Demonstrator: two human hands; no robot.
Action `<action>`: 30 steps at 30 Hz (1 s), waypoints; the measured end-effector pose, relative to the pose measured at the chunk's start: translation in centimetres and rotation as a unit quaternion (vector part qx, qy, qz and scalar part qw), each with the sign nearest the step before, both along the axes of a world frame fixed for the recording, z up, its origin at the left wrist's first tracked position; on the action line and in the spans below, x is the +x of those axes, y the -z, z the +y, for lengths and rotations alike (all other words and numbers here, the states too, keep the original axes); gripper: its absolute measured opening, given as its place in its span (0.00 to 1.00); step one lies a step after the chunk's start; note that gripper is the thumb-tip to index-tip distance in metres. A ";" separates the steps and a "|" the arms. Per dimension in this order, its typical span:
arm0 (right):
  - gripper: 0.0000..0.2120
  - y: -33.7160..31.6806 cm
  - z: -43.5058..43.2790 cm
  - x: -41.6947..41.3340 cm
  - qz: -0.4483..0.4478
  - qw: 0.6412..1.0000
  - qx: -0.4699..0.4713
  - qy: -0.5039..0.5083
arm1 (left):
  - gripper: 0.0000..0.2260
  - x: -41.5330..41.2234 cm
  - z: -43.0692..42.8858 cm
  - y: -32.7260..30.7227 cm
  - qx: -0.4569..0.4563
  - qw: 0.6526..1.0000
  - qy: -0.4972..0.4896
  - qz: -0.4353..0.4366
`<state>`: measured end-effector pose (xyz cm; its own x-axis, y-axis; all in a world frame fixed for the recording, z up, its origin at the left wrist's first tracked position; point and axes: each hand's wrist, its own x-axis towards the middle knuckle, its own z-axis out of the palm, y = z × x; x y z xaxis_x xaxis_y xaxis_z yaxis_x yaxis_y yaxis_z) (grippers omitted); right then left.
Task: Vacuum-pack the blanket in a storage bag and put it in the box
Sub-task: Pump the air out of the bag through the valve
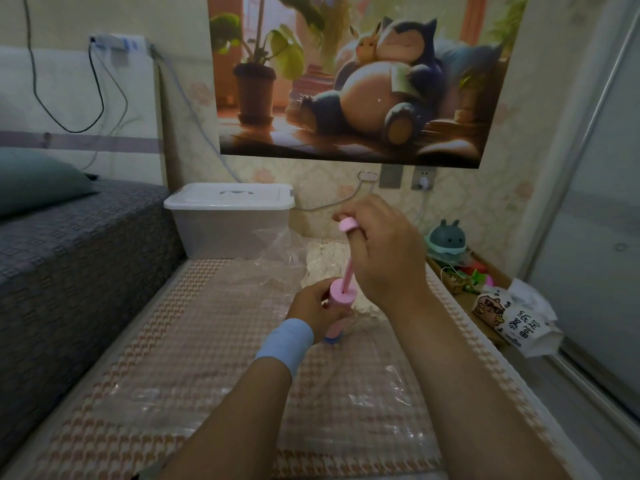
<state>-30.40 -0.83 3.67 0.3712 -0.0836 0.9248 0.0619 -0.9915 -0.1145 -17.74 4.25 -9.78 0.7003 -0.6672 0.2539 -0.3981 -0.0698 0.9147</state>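
The patterned mat [166, 327] carries the clear storage bag [214, 386], which lies flat with the white blanket [325, 261] bunched inside at its far end. Bagging looks done and pumping is under way. The box [228, 226] stands beyond, lid on, so boxing remains. The grey bed [69, 271] borders the mat on the left and a cluttered ledge [500, 273] on the right; above the mat there is open room. The left hand [311, 306] grips the pink pump [341, 299], and the right hand [381, 251] pinches its raised plunger handle [347, 224].

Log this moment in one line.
stage: pump on storage bag | left hand: grips pump barrel | right hand: holds plunger handle, raised | box: lidded
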 end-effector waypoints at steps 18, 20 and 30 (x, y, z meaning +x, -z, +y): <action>0.11 0.4 0.6 0.6 0.090 0.994 0.033 0.044 | 0.19 0.1 0.6 -0.4 -0.008 1.000 -0.002 -0.003; 0.11 -0.6 1.1 0.2 0.049 0.998 0.012 0.041 | 0.20 0.0 0.5 -0.4 -0.007 1.000 -0.004 0.006; 0.19 8.2 -2.6 2.6 0.295 0.945 0.075 0.122 | 0.10 -0.9 0.2 -0.8 0.017 1.000 -0.010 -0.021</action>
<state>-27.76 -3.47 -4.51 0.7709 -0.3483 0.5333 -0.2861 -0.9374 -0.1985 -18.61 4.45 -8.96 0.7031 -0.6615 0.2609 -0.4346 -0.1094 0.8939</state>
